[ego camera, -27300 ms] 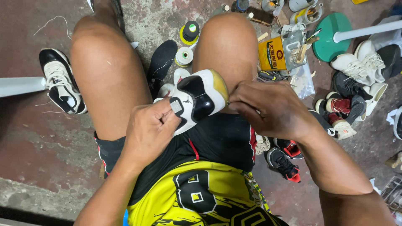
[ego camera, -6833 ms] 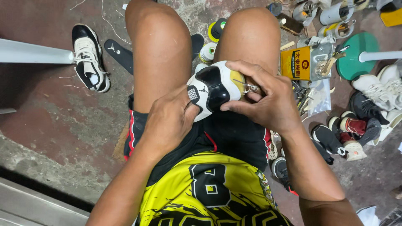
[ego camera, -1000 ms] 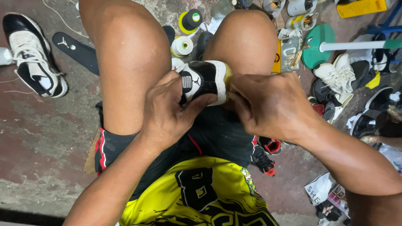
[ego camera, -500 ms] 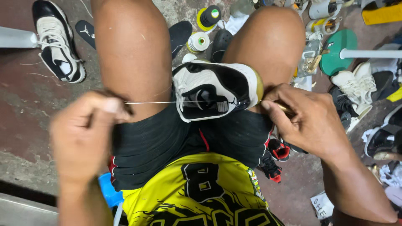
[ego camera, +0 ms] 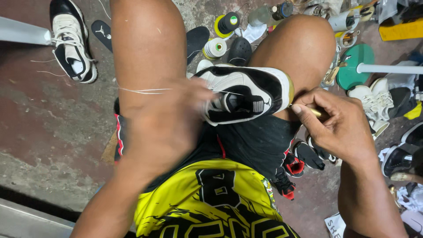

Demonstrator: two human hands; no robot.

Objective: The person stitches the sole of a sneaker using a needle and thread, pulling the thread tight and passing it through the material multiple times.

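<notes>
On the lap, a black-and-white shoe [ego camera: 246, 92] lies between the knees, its toe toward the person's right.

The right hand [ego camera: 341, 125] is just beside the shoe's yellowish sole edge, fingers pinched narrow around a brass-coloured tool [ego camera: 313, 111] whose tip meets the sole. The left hand [ego camera: 176, 117] is blurred over the shoe's other end; a white thread [ego camera: 141, 90] runs tight from it across the left thigh, but how its fingers are set cannot be told. On the floor beyond the knees stand two thread spools [ego camera: 216, 47], and a matching shoe [ego camera: 72, 42] lies near the upper left corner. More shoes [ego camera: 374, 99] are piled along the right edge, beside a green stand [ego camera: 354, 70].
</notes>
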